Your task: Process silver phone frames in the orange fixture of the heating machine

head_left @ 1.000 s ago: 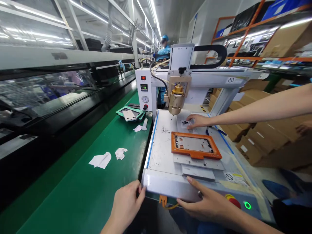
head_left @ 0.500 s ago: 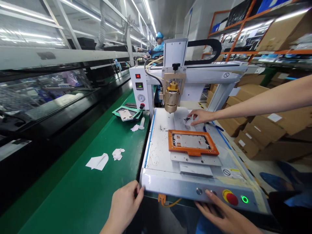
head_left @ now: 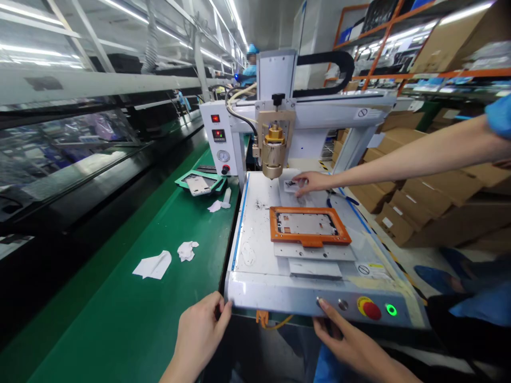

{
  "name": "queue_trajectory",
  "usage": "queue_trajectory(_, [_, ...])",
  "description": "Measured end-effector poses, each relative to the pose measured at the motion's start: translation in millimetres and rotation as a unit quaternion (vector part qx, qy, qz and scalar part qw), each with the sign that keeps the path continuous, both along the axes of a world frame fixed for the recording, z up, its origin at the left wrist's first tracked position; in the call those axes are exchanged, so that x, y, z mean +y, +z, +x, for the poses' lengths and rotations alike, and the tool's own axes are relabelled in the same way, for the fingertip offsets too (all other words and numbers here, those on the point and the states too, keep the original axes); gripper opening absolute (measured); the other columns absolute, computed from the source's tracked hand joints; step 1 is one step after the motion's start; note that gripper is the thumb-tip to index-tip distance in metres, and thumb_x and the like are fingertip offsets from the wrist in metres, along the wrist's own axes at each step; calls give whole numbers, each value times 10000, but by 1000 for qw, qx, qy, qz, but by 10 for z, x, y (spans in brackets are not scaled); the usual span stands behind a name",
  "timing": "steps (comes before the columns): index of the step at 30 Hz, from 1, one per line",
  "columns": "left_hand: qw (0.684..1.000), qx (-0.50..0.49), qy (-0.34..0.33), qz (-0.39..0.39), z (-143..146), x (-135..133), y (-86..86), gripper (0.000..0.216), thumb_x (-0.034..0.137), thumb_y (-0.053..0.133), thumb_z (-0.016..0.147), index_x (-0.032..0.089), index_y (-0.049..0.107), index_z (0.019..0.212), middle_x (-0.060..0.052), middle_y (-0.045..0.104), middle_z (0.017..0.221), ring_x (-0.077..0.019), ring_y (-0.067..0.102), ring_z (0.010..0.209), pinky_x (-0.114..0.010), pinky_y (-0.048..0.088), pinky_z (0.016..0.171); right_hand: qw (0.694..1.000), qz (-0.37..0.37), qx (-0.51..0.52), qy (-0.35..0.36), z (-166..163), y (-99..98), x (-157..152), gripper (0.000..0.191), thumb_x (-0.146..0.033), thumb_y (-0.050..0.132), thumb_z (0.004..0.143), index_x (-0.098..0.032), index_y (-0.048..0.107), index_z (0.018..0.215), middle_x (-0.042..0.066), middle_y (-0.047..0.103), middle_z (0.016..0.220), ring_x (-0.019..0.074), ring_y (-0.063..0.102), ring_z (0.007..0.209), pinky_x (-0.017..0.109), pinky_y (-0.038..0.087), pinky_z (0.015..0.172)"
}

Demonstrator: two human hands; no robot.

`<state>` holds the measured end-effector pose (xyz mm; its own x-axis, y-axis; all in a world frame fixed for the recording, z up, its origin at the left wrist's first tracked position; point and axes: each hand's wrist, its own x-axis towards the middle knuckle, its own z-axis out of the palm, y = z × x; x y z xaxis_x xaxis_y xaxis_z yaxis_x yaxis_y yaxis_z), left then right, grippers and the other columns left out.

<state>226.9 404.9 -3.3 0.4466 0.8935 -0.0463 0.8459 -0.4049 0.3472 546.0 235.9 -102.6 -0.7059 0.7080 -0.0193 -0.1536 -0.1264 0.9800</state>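
Observation:
My left hand [head_left: 202,330] is loosely curled beside the front left corner of a white desktop machine [head_left: 255,290], thumb tip near its edge; nothing shows in the fingers. My right hand [head_left: 347,338] is at the front panel, its index fingertip on the left metal button and the other fingers bent below the panel edge, holding nothing. Just right is a second metal button [head_left: 343,305]. On the machine's plate lies an orange frame [head_left: 310,241] holding a flat grey phone-like panel [head_left: 307,224]. A brass-coloured nozzle head [head_left: 273,155] hangs above the bed, behind the frame.
A co-worker's hand [head_left: 313,182] reaches from the right over small dark pieces at the back of the bed. A red stop button [head_left: 371,310] is on the panel. White paper scraps [head_left: 154,265] and a green tray [head_left: 184,182] lie on the green belt. Boxes [head_left: 435,197] stand right.
My right index finger has moved left from beside the second metal button onto the left one. My left hand stays by the corner. The view has shifted slightly.

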Motion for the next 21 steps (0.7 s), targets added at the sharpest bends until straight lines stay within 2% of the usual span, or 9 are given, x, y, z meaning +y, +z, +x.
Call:
queue_trajectory(1, [1000, 4, -1, 4, -4, 1, 4, 357, 441, 455, 1003, 227, 529, 728, 41, 618, 634, -148, 563, 587, -275, 295, 602, 998, -24, -47, -16, 6, -39, -34, 335, 250, 449, 652, -2, 630, 779, -74, 690, 856, 43, 691, 965, 239, 605, 927])
queue_trajectory(3, [1000, 13, -1, 6, -9, 4, 10, 369, 467, 450, 1005, 229, 530, 735, 45, 616, 631, -150, 563, 585, -275, 290, 596, 983, -142, -104, -49, 6, -55, -84, 280, 180, 489, 706, 16, 644, 872, -13, 690, 995, 80, 676, 1048, 302, 619, 924])
queue_trajectory(5, [1000, 19, -3, 1, -12, 6, 13, 373, 481, 453, 1003, 230, 532, 739, 49, 613, 627, -150, 561, 582, -274, 287, 591, 948, -276, -137, -73, -9, 6, -97, 226, 67, 481, 803, 31, 641, 959, 54, 664, 1098, 128, 660, 1115, 372, 636, 909])
queue_trajectory(6, [1000, 18, -3, -1, -14, 7, 12, 373, 485, 455, 1001, 230, 534, 740, 51, 613, 625, -149, 559, 579, -273, 288, 589, 931, -321, -152, -81, -19, 56, -90, 233, 13, 461, 844, 38, 634, 997, 80, 652, 1122, 148, 659, 1124, 396, 644, 891])
queue_trajectory(11, [1000, 8, -4, 6, -16, 2, -8, 365, 475, 463, 998, 229, 539, 740, 52, 610, 617, -144, 558, 572, -275, 295, 591, 906, -371, -186, -85, -50, 238, -13, 335, -147, 366, 937, 18, 626, 1069, 129, 628, 1176, 189, 645, 1165, 433, 660, 840])
queue_trajectory(13, [1000, 5, -4, 5, -9, 3, -16, 365, 464, 459, 1001, 227, 536, 735, 48, 605, 607, -143, 555, 568, -277, 296, 591, 909, -353, -213, -56, -38, 200, 10, 338, -164, 340, 936, 4, 624, 1008, 119, 647, 1119, 168, 680, 1078, 402, 667, 799])
queue_trajectory(17, [1000, 4, -1, 9, 10, 7, -16, 365, 458, 455, 1002, 227, 526, 728, 46, 594, 594, -146, 540, 555, -282, 287, 585, 954, -190, -229, 26, -1, 46, 55, 270, -98, 348, 904, -83, 600, 807, -1, 689, 821, 81, 705, 795, 261, 649, 732])
queue_trajectory(21, [1000, -8, 1, 12, 10, 6, -6, 368, 463, 465, 997, 226, 525, 721, 43, 598, 598, -144, 540, 552, -278, 290, 581, 969, -122, -207, 51, 15, 64, 77, 293, -138, 413, 920, -141, 580, 680, -44, 674, 694, 74, 703, 724, 218, 633, 715])
